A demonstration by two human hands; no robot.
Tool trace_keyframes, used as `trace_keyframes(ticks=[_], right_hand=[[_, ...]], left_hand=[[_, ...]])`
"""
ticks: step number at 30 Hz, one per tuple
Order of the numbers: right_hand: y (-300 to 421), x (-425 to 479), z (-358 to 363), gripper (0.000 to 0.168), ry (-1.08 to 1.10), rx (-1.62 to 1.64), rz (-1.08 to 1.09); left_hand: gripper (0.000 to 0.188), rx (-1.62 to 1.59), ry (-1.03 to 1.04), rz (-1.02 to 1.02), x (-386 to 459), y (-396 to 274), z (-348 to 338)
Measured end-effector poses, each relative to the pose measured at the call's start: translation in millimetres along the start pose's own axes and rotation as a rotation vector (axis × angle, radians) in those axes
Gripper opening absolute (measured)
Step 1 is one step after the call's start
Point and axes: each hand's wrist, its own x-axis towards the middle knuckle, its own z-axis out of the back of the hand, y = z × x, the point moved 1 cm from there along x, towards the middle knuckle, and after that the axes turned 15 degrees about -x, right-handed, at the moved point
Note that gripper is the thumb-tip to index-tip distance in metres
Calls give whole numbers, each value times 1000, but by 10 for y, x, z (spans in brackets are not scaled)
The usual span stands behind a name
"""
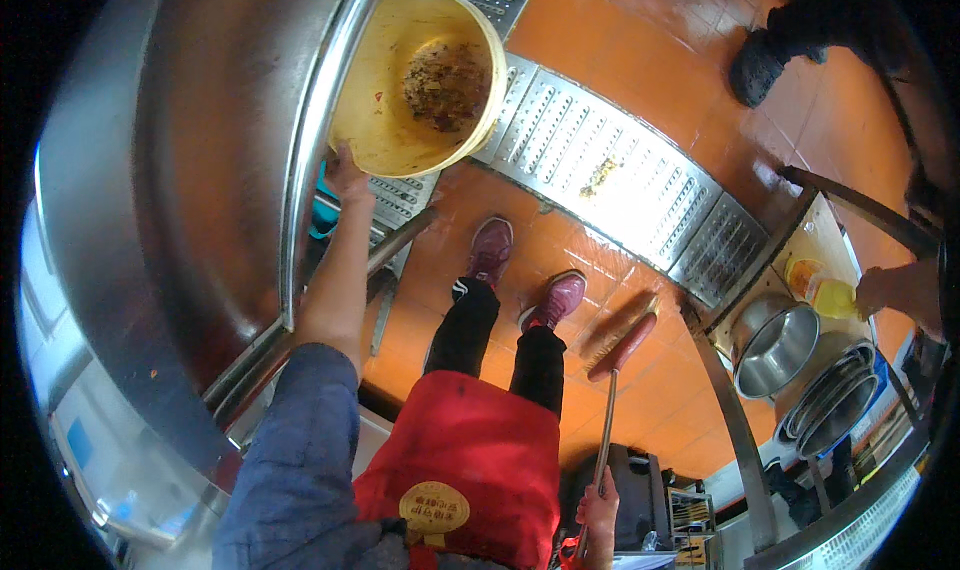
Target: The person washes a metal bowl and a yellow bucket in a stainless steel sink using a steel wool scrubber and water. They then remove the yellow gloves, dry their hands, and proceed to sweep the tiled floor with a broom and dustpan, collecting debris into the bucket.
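Note:
My left hand (pixel 346 174) grips the near rim of a yellow plastic bucket (pixel 367 112). The bucket's mouth is tipped towards me, and dark wet scraps (pixel 448 86) lie on its bottom. My fingers are partly hidden behind its wall. Low at my right side, my right hand (pixel 598 502) is closed around the metal handle of a broom (pixel 606 427). Its red head (pixel 626 347) and pale bristles (pixel 611 334) rest on the orange tile floor by my right shoe. Small yellowish bits (pixel 600 176) lie on the slotted steel drain cover (pixel 555 120).
A steel counter (pixel 225 157) runs along my left. On my right, a metal-framed rack (pixel 724 390) holds steel bowls (pixel 776 345) and stacked basins (pixel 832 405). Another person's hand (pixel 900 296) is by a yellow container (pixel 832 296) there. Someone's dark shoe (pixel 750 67) stands beyond the drain.

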Motion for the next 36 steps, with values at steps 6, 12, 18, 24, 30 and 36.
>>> trace_keyframes(ticks=[6, 12, 18, 24, 30, 36], right_hand=[[44, -146, 26, 64, -37, -34, 73], [152, -592, 102, 59, -44, -286, 239], [9, -653, 178, 46, -23, -319, 465], [198, -1190, 89, 27, -52, -565, 683], [-329, -654, -47, 19, -538, -669, 657], [-381, -1030, -616, 22, -356, -512, 519]], left_hand=[[82, -223, -329, 337, -1049, -497, -336], [48, 86, -147, 427, -2583, -676, 395], [22, 370, -59, 258, -3423, -1308, 1811], [28, 378, -219, 169, -3604, -1692, 3153], [50, 625, -162, -165, -2086, -2829, 3511], [66, 1074, -295, -277, 5, -3868, 3818]])
